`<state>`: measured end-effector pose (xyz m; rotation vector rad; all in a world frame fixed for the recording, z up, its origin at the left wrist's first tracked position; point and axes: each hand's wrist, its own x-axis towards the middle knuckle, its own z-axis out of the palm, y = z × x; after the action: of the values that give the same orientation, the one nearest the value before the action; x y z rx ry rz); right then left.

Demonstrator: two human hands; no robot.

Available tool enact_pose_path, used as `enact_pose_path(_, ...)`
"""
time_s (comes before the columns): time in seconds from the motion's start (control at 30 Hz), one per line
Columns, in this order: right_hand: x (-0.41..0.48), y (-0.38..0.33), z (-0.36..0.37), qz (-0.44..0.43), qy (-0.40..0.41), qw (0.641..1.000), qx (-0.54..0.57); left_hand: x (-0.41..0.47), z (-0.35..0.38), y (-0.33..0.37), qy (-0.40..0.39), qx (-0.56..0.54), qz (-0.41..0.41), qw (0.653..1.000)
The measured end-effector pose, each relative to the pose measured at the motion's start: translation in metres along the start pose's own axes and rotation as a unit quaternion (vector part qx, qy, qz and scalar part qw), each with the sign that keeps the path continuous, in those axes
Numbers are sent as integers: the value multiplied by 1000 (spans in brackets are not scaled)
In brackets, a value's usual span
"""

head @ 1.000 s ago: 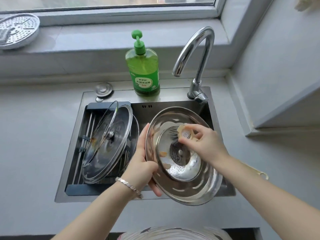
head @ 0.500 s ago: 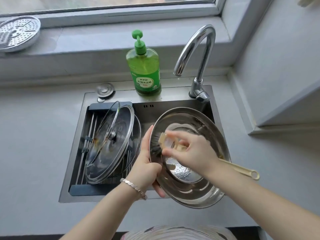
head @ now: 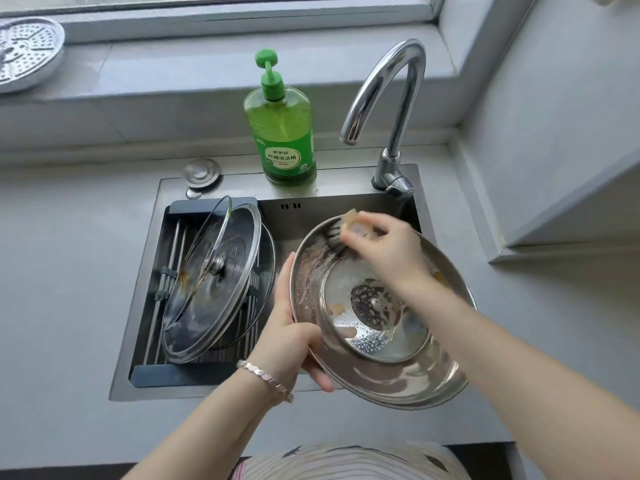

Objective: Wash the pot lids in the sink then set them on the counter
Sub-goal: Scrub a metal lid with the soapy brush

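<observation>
A round steel pot lid (head: 398, 375), underside up and soapy, is tilted over the right half of the sink (head: 138, 292). My left hand (head: 291, 327) grips its left rim. My right hand (head: 384, 247) holds a beige-handled dish brush (head: 353, 226) whose dark bristles press on the lid's far rim. Two or three glass lids with steel rims (head: 214, 282) lean stacked on the dark drain rack (head: 166, 374) in the sink's left half.
A green dish-soap pump bottle (head: 282, 133) stands on the sink's back ledge, next to the curved chrome faucet (head: 391, 109). A sink plug (head: 201, 172) lies at the back left corner. A perforated steamer plate (head: 24, 53) rests on the windowsill. Grey counter (head: 69, 271) surrounds the sink.
My right hand has swept the brush from the lid's middle up to its far rim. The lid has tipped slightly and shows more suds.
</observation>
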<state>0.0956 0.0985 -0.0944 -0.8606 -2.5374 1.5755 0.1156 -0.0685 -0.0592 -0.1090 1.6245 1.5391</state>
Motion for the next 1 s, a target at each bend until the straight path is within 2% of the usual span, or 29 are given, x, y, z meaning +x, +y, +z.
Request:
enact_pose_path(0.07,1,-3,-1,28,22,999,-6,1,3,-3,1,5,0,1000)
enact_pose_path(0.23,-42,-12,19,-32,-88,995,31,2,-4,-2,20,-3,7,1000)
enact_pose_path(0.33,-14,-3,1,8,2,1000,-7,-3,-3,-5,2,10,4,1000)
enact_pose_path(0.4,-13,-4,1,19,3,1000,-10,-2,-1,-7,5,16,10,1000)
enact_pose_path(0.57,-58,-4,27,-26,-108,991,79,5,-8,-9,47,-13,10,999)
enact_pose_path(0.7,-79,10,16,-30,-173,982,72,5,-12,-8,54,-60,28,996)
enact_pose_path(0.8,-88,18,7,-23,-217,975,51,1,-11,-5,49,-47,45,997)
enact_pose_path(0.9,-71,12,9,-41,-178,983,17,2,-7,-9,41,-8,54,998)
enact_pose_path(1.0,-52,-5,12,-56,-125,990,15,2,-5,-9,34,-26,46,998)
